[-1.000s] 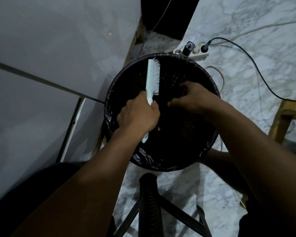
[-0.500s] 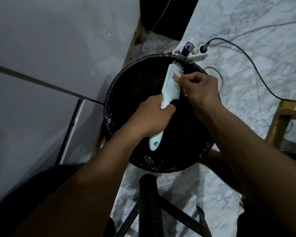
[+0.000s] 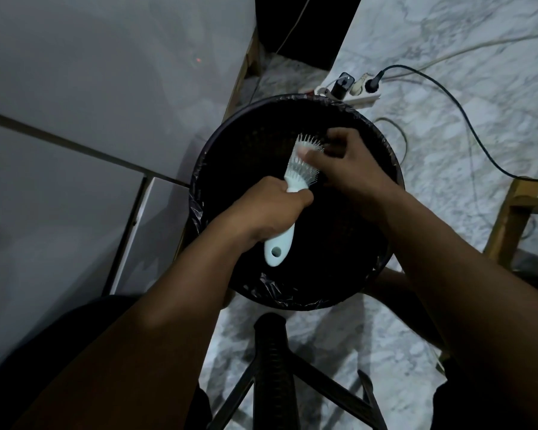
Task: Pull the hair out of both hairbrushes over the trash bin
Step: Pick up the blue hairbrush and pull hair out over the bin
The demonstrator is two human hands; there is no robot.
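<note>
A pale mint hairbrush (image 3: 295, 178) is held over the round black trash bin (image 3: 218, 156), which is lined with a dark bag. My left hand (image 3: 267, 209) grips its handle, bristles turned up and to the right. My right hand (image 3: 345, 162) rests on the bristle head, thumb and fingers pinched among the bristles; any hair there is too dark to make out. Only one hairbrush is in view.
A white power strip (image 3: 354, 91) with plugs and a black cable (image 3: 466, 119) lies on the marble floor behind the bin. A wooden frame (image 3: 510, 221) stands at right, a black chair base (image 3: 274, 367) below, and a grey wall (image 3: 90, 88) at left.
My left hand tilted the brush from upright at the bin's far left toward the centre, bristles now facing up. My right hand rose from inside the bin onto the bristles.
</note>
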